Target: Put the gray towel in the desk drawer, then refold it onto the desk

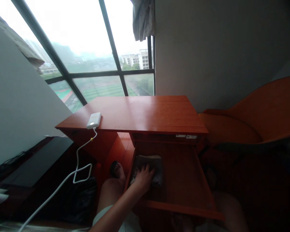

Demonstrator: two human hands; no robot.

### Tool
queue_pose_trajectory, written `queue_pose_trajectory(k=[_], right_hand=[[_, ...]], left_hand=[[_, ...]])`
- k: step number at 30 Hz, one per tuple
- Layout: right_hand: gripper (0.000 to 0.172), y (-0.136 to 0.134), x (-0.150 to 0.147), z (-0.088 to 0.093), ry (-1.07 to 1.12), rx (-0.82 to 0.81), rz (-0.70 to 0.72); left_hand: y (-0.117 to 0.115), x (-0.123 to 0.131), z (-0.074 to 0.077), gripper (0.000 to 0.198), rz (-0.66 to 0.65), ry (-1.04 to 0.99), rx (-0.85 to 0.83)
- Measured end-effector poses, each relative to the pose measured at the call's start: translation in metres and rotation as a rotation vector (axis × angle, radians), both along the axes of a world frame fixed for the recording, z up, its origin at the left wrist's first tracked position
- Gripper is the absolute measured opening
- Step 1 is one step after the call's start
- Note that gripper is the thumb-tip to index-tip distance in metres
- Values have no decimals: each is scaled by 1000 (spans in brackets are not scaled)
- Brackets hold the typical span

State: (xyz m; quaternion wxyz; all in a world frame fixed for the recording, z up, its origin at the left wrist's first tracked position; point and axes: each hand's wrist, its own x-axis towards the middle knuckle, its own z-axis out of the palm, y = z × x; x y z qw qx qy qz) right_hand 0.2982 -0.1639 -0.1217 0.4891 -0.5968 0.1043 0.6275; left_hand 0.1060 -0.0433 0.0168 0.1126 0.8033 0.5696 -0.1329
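Observation:
My left hand [145,181] reaches into the pulled-out desk drawer [181,174]. Its fingers are apart and rest on a dark, soft-looking folded bundle [156,163] with a pale upper edge, in the drawer's left part. A greyish rounded piece [157,180] lies by the thumb, and something patterned [133,175] shows left of the hand; neither is clear enough to name. Below the drawer's front board, a dim skin-coloured shape [182,222] may be my right hand; its fingers cannot be made out.
The reddish wooden desk [145,112] bears a white power bank [94,120] with a white cable [60,187] hanging off its front edge. An orange chair [232,129] stands at right. My legs flank the drawer. A black bag-like thing [79,199] lies at lower left, and windows are behind.

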Motion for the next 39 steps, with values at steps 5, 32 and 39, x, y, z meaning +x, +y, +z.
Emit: queue_pose_trajectory(k=[5,32,39], right_hand=[[26,0,1,-2,-5,-56,25],[30,6,12,2,-229,-64,110],[31,8,7,12,-174,-85,68]], left_hand=[[26,4,-11,67,3,17,71],[129,-4,-29,69,7,-28,174],[66,-15,-12,67,-101,23,138]])
